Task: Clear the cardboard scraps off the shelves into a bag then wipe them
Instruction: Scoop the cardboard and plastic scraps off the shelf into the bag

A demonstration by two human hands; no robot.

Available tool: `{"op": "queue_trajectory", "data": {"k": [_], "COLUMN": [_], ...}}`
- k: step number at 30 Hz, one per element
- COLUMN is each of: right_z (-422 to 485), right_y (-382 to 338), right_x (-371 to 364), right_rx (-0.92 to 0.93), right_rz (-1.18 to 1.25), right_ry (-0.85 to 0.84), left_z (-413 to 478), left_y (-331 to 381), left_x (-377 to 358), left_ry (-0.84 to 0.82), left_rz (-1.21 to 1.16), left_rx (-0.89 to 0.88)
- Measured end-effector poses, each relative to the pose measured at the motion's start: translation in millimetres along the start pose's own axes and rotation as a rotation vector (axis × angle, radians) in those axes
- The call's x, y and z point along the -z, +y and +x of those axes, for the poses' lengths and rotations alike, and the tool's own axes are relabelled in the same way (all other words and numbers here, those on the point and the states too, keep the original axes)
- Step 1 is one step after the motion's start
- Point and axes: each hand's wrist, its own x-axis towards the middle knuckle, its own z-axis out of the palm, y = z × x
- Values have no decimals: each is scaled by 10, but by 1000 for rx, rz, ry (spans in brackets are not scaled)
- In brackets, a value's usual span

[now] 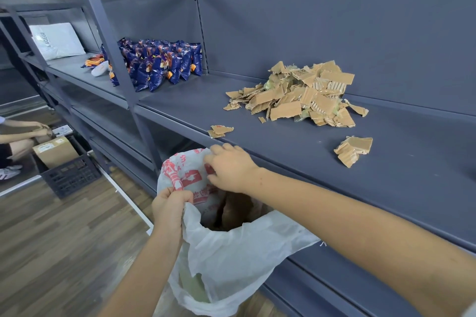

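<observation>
At the steel shelf [401, 177] edge, a thin white bag [231, 252] with unreadable red print is gripped by the left hand [170, 205] and pinched by the right hand [230, 169]; jagged corrugated scraps [304, 95] are piled behind.

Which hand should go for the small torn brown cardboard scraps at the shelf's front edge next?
Right, probably. The right hand, pinching the far rim of the white plastic bag, is just below those scraps on the grey metal shelf; the left hand grips the near rim, holding it open.
</observation>
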Motion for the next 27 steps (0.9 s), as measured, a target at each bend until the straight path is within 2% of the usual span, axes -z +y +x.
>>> {"op": "queue_trajectory", "data": {"k": [10,18,27], "right_z": [509,680,681], "right_y": [485,509,405], "right_x": [60,-42,-56], "right_rx": [-254,-230,-256], "right_rz": [182,126,97], "right_ry": [-65,-120,-1], "left_z": [140,275,339], "left_y": [68,107,88], "left_x": [66,69,9], "left_ry": [12,28,15], "left_rz": [-13,7,12], "left_rx": [13,30,25]}}
